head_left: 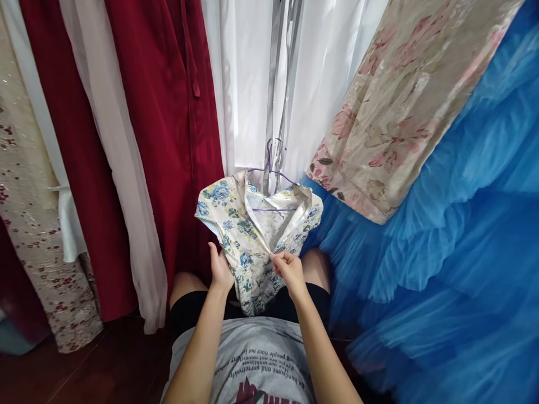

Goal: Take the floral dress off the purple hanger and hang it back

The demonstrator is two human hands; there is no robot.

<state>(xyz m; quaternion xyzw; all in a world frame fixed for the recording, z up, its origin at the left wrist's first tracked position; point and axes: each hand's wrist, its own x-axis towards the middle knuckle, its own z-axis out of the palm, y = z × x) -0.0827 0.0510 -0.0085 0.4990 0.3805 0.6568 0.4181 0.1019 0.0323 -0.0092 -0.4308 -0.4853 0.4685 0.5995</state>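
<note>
Head view shows the floral blouse (pixel 236 221) on a purple hanger (pixel 269 164), over the person's lap, its shoulders spread by the hanger, which seems to keep the neckline open. The right hand (pixel 290 272) has its grip pinched, thumb against finger, on the front edge at the neckline's point, probably to steady it. The left hand (pixel 222 271) supports the blouse's side, thumb standing apart, fingers partly hidden. Whether the hook hangs on anything, I cannot tell.

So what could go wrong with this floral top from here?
The floral top could slip off its thin purple hanger if the right hand, pinching the bottom of the neckline, tugs hard. That pinch might also leave a crease. And the blue tulle, close beside one sleeve in this view, could catch on it.
</note>
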